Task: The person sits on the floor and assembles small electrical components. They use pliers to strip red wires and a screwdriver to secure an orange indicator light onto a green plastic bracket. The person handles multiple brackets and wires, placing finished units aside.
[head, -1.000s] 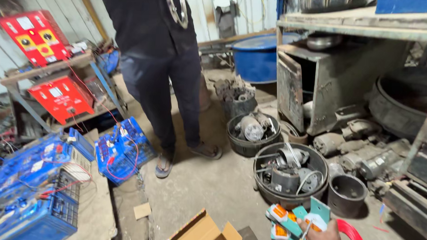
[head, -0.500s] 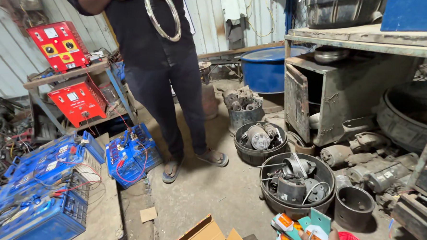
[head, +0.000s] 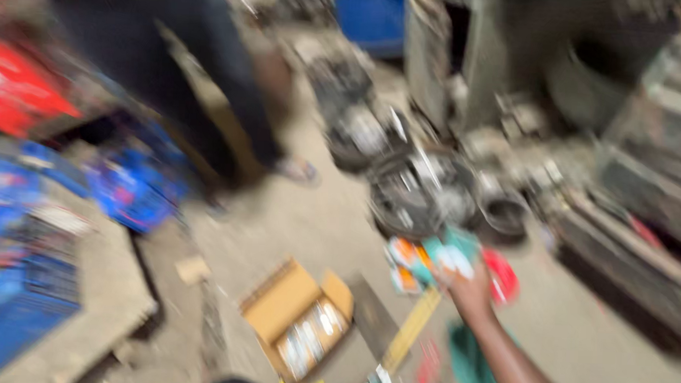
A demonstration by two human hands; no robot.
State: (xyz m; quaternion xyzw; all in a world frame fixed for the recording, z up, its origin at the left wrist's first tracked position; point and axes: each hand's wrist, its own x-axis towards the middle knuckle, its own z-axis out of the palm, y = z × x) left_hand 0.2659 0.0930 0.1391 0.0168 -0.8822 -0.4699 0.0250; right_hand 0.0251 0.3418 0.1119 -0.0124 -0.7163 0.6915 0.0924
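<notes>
The right hand [head: 470,291] clasped a small teal-and-white packet [head: 451,255], fingers wrapped round its lower edge; the left hand was out of sight.

The whole view was heavily blurred. The packet was raised above the concrete floor [head: 308,221], just beside an orange-and-white pack [head: 405,265] on one side and a red round thing [head: 503,275] on the other. Beyond them stood a dark round tub [head: 421,195] full of metal parts and a smaller black pot [head: 505,215]. An open cardboard box [head: 298,320] lay on the floor near the forearm, and another person's dark-trousered legs [head: 208,78] stood well apart beside blue crates [head: 130,190].
</notes>
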